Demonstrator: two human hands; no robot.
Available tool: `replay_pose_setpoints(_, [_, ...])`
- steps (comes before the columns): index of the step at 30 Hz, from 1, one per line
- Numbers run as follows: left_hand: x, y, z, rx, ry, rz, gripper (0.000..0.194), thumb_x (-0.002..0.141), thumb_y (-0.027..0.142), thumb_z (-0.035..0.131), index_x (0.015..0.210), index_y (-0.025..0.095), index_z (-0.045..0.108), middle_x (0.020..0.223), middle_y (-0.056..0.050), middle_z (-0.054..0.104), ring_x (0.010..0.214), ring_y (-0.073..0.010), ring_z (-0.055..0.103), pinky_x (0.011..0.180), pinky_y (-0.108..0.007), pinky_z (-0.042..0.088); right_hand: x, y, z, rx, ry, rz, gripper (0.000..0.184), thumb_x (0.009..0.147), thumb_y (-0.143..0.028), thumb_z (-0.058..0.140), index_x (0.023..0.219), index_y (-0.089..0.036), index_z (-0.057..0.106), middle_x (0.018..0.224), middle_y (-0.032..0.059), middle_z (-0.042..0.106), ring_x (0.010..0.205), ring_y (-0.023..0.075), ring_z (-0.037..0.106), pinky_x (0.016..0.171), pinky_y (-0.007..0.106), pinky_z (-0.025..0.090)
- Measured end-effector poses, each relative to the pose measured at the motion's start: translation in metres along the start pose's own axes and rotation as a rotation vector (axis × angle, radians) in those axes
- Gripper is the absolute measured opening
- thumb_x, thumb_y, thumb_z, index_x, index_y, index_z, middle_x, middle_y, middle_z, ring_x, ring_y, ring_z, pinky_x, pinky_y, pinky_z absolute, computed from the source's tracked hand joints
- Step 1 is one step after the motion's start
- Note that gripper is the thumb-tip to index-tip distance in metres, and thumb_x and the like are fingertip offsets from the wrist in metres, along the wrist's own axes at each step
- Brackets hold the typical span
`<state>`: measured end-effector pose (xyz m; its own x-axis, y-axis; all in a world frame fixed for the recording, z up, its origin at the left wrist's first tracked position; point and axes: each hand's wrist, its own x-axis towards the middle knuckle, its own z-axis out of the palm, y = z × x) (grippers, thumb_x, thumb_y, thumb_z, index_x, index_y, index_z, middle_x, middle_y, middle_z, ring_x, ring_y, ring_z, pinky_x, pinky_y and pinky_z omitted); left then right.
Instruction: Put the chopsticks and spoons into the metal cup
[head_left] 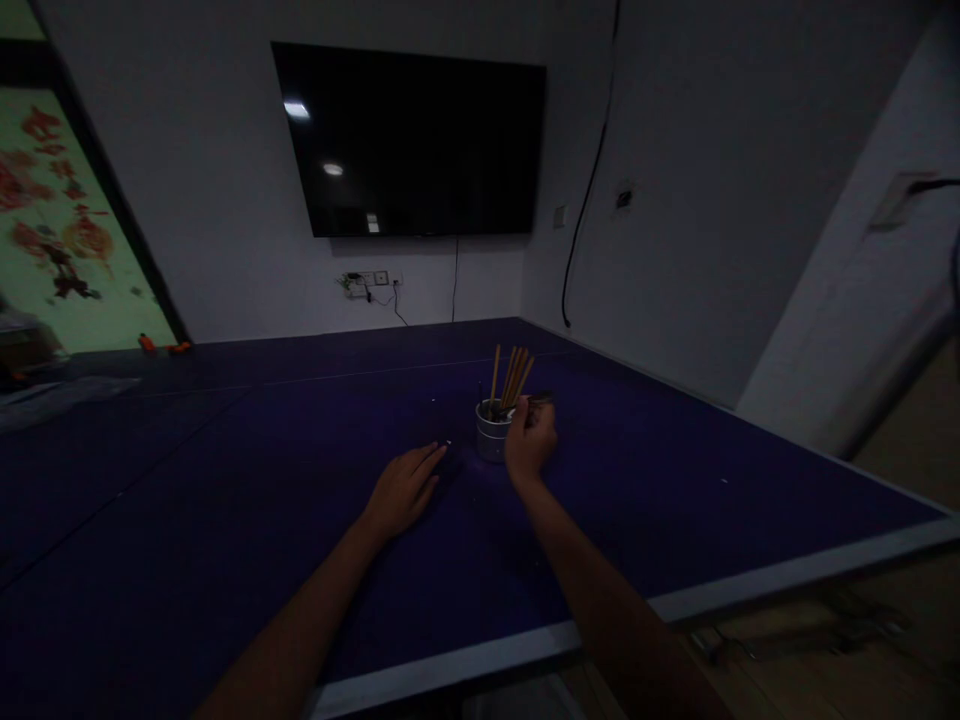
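A grey cylindrical cup (491,440) stands upright on the dark blue table. Several thin yellow-brown sticks (516,372), like pencils or chopsticks, lean in it, along with a shorter dark one. My right hand (532,440) is at the cup's right side, fingers curled together at rim height. Something dark and thin shows at those fingertips, too dim to name. To the left of the cup, my left hand (407,488) lies on the tabletop with its fingers stretched out and nothing in it. A tiny white bit (449,442) is by its fingertips.
The blue table (300,450) has a pale front edge. Clear plastic wrap (64,398) and orange objects (161,345) lie at the far left. A television (420,145) hangs on the back wall above sockets (367,280). A black cable (592,180) dangles on the right.
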<state>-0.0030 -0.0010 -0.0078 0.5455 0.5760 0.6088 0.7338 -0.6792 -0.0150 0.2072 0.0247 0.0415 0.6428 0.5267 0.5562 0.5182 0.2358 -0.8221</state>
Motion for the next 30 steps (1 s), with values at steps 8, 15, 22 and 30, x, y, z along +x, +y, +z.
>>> replay_pose_setpoints(8, [-0.001, -0.001, 0.001, -0.012, -0.017, -0.019, 0.045, 0.091, 0.031, 0.037, 0.135, 0.022, 0.037, 0.128, -0.009, 0.053, 0.118, -0.0193, 0.049, 0.095, -0.037, 0.043, 0.008, 0.016, 0.009, -0.114, -0.087, 0.045, 0.042, 0.086, -0.048, 0.034, 0.093, -0.017, 0.062, 0.075, 0.0058, 0.067, 0.068, 0.0179, 0.060, 0.059, 0.024, 0.036])
replay_pose_setpoints(15, [-0.001, -0.002, 0.004, -0.019, -0.015, -0.025, 0.044, 0.091, 0.030, 0.037, 0.134, 0.022, 0.037, 0.125, -0.008, 0.055, 0.115, -0.0188, 0.051, 0.093, -0.036, 0.045, 0.011, 0.021, 0.009, -0.270, -0.102, 0.049, 0.033, 0.081, -0.043, 0.046, 0.090, -0.019, 0.067, 0.069, 0.0030, 0.066, 0.065, 0.0169, 0.057, 0.055, 0.024, 0.030])
replay_pose_setpoints(22, [-0.002, -0.004, 0.007, -0.025, -0.005, -0.010, 0.044, 0.091, 0.031, 0.037, 0.134, 0.022, 0.038, 0.123, -0.009, 0.057, 0.113, -0.0195, 0.052, 0.093, -0.037, 0.045, 0.009, 0.019, 0.011, -0.326, -0.145, 0.035, 0.028, 0.081, -0.041, 0.051, 0.094, -0.023, 0.068, 0.072, 0.0019, 0.066, 0.067, 0.0153, 0.057, 0.055, 0.023, 0.028])
replay_pose_setpoints(30, [-0.003, -0.006, 0.008, -0.039, -0.012, 0.001, 0.043, 0.091, 0.032, 0.037, 0.133, 0.022, 0.040, 0.123, -0.009, 0.057, 0.112, -0.0192, 0.053, 0.093, -0.037, 0.046, 0.008, 0.019, 0.010, -0.304, -0.188, 0.034, 0.036, 0.081, -0.050, 0.050, 0.096, -0.025, 0.070, 0.078, 0.0039, 0.069, 0.068, 0.0168, 0.059, 0.056, 0.023, 0.032])
